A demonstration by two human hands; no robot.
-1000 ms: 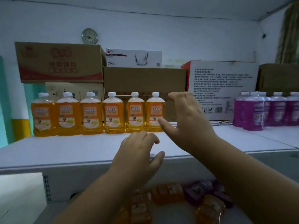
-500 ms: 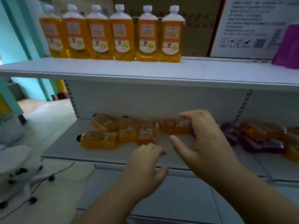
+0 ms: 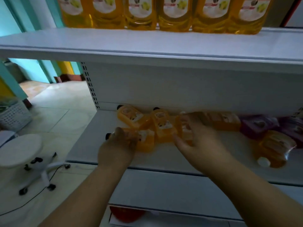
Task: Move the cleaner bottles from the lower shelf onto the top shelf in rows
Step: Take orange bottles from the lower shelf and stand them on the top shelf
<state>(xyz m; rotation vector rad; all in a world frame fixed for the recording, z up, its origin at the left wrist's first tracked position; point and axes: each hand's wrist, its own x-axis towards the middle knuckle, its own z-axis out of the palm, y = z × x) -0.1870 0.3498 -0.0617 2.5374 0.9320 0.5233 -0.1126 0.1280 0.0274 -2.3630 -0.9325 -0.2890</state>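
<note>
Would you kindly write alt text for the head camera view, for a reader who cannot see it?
Both hands reach onto the lower shelf: the left hand grips an orange bottle lying on its side, the right hand closes on another orange bottle. Purple bottles lie to the right, and an upright orange row stands on the top shelf.

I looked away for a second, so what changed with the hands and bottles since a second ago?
Both hands dropped from the top shelf to the lower shelf. Left hand now grips a lying orange bottle; right hand closes on another. The standing orange row stayed put.
</note>
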